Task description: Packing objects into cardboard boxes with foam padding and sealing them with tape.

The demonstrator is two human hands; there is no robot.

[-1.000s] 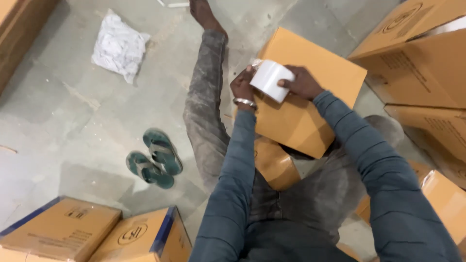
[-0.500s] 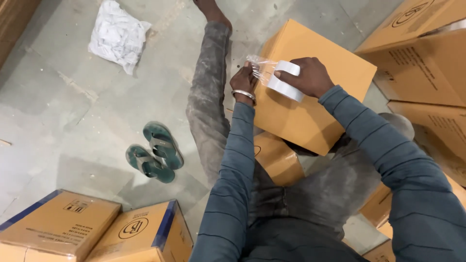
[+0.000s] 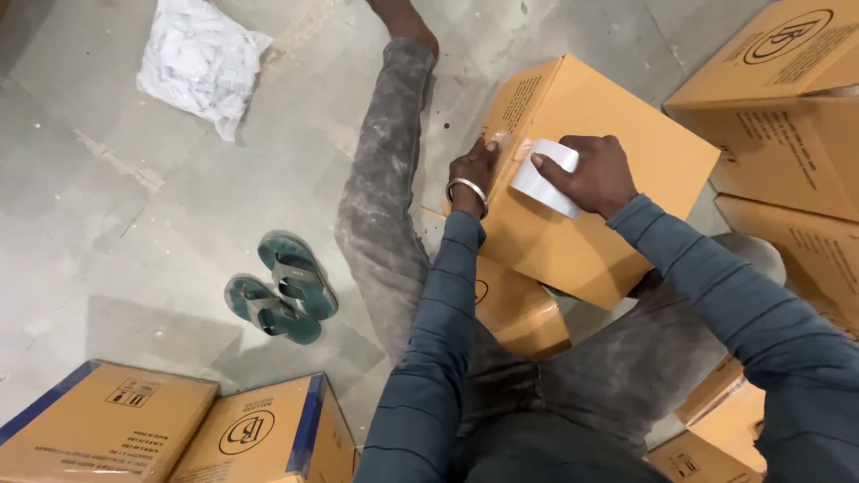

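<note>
Sitting on the lap, the box (image 3: 599, 179) is pinned at its edge by the left hand (image 3: 472, 167), while a tape roll (image 3: 544, 178) is gripped by right hand (image 3: 591, 174) fingers on top.

To our left the concrete floor (image 3: 116, 268) lies open, broken only by green sandals (image 3: 282, 286) and a white bag (image 3: 201, 63). Stacked cartons (image 3: 787, 116) wall off the right, more cartons (image 3: 179, 429) sit near-left, and our outstretched leg (image 3: 385, 197) crosses the middle.
</note>
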